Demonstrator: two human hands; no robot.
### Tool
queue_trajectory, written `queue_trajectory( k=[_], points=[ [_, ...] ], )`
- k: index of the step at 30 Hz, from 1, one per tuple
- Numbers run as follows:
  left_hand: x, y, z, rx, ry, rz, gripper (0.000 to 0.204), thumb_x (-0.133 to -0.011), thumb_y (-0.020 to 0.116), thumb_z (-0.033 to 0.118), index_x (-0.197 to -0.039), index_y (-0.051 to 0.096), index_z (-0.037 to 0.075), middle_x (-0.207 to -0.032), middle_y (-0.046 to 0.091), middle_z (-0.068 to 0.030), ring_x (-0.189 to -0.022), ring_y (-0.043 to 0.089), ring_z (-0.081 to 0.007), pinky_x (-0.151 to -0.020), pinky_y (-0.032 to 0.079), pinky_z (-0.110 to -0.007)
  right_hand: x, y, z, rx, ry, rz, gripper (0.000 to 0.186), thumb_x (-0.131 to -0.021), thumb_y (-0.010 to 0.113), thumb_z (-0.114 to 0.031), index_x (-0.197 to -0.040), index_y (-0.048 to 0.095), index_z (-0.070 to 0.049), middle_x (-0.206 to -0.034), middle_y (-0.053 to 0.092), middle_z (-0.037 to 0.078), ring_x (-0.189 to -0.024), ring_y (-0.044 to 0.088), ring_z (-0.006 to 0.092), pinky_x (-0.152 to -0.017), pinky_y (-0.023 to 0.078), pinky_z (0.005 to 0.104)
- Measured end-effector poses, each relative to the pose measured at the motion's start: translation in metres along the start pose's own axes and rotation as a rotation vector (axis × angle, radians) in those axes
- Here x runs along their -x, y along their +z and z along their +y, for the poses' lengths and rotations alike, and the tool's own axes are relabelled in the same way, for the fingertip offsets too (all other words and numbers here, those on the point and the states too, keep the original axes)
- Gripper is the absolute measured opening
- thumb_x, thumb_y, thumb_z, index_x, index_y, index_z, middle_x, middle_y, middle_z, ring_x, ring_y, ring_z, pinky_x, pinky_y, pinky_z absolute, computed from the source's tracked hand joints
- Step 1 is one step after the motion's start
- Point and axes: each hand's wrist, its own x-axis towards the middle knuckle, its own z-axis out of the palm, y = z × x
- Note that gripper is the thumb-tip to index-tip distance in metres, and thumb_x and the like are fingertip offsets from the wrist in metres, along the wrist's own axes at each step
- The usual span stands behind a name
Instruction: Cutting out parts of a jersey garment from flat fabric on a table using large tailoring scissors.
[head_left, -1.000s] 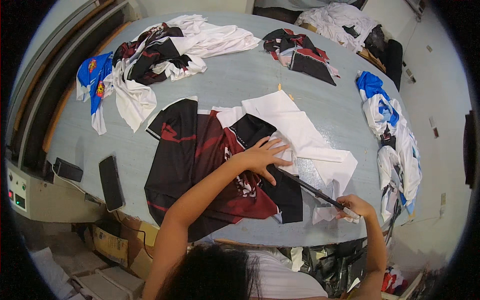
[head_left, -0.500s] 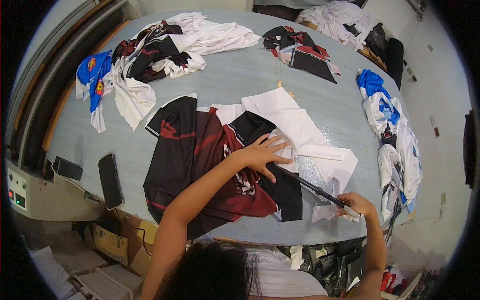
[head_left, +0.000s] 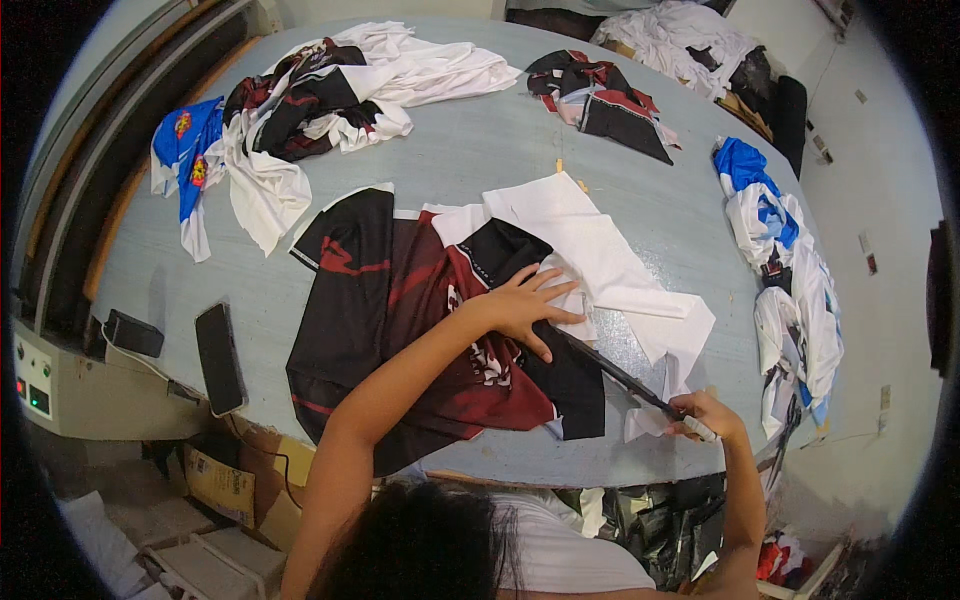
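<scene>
A black and dark red printed garment panel [head_left: 350,300] lies spread on the table, partly under my left forearm. My left hand [head_left: 525,312] presses flat with fingers spread on its black part and on white cloth beside it. In my right hand [head_left: 705,415], near the table's front edge, are long black scissors [head_left: 630,382] with pale-wrapped handles. Their blades point up and left, with the tips at the black fabric under my left hand, where they are hidden. White fabric [head_left: 590,240] lies behind and to the right of the panel, with a loose pale strip by my right hand.
A pile of white, black and blue fabric [head_left: 310,110] lies at the far left, and dark red and black pieces [head_left: 610,105] at the back. Blue and white cloth [head_left: 790,260] lines the right edge. A phone [head_left: 220,360] and black box [head_left: 135,333] sit at left.
My right hand and the scissors' handles have shifted slightly left, and the scissors look slimmer along the blades. My left hand stays in place on the fabric.
</scene>
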Motion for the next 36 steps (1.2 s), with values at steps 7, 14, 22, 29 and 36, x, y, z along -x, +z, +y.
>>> queue_trajectory(
  k=[7, 14, 22, 29, 36],
  points=[
    [0.002, 0.002, -0.001, 0.004, -0.001, 0.014, 0.078, -0.062, 0.062, 0.067, -0.132, 0.04, 0.039, -0.148, 0.015, -0.0108, -0.136, 0.009, -0.0359, -0.108, 0.003, -0.053, 0.003, 0.003, -0.002, 0.074, -0.003, 0.005, 0.026, -0.078, 0.07, -0.021, -0.075, 0.055, 0.0, -0.051, 0.047, -0.002, -0.042, 0.043, 0.0064, -0.04, 0.032, 0.0239],
    [0.002, 0.001, 0.0, -0.002, -0.001, 0.025, 0.079, -0.062, 0.061, 0.067, -0.132, 0.04, 0.038, -0.148, 0.015, -0.0109, -0.136, 0.009, -0.0358, -0.108, 0.004, -0.053, 0.005, 0.015, 0.001, -0.052, 0.04, 0.009, 0.023, -0.078, 0.07, -0.015, -0.072, 0.053, -0.002, -0.05, 0.045, -0.002, -0.039, 0.041, 0.0059, -0.037, 0.03, 0.023],
    [0.001, -0.001, 0.001, 0.008, -0.016, 0.005, 0.081, -0.06, 0.064, 0.067, -0.132, 0.041, 0.037, -0.148, 0.015, -0.0106, -0.136, 0.009, -0.0352, -0.108, 0.003, -0.052, 0.009, 0.021, -0.008, -0.012, 0.04, 0.024, 0.027, -0.079, 0.069, -0.022, -0.07, 0.054, -0.002, -0.048, 0.045, -0.001, -0.039, 0.043, 0.0076, -0.038, 0.031, 0.0247],
    [0.001, 0.0, 0.0, 0.028, -0.011, 0.022, 0.082, -0.059, 0.066, 0.065, -0.132, 0.042, 0.035, -0.148, 0.016, -0.0116, -0.136, 0.009, -0.0348, -0.108, 0.004, -0.052, 0.007, 0.026, -0.019, -0.059, 0.073, -0.019, 0.027, -0.081, 0.067, -0.024, -0.074, 0.054, -0.001, -0.047, 0.045, -0.001, -0.039, 0.044, 0.0081, -0.038, 0.032, 0.0251],
    [0.0, 0.004, -0.002, 0.03, 0.012, 0.067, 0.082, -0.059, 0.067, 0.064, -0.131, 0.043, 0.035, -0.147, 0.017, -0.012, -0.135, 0.011, -0.0351, -0.108, 0.005, -0.053, 0.006, 0.033, -0.024, -0.025, 0.071, -0.005, 0.031, -0.082, 0.066, -0.029, -0.075, 0.055, -0.001, -0.046, 0.046, 0.0, -0.038, 0.044, 0.0086, -0.037, 0.032, 0.0252]
  ],
)
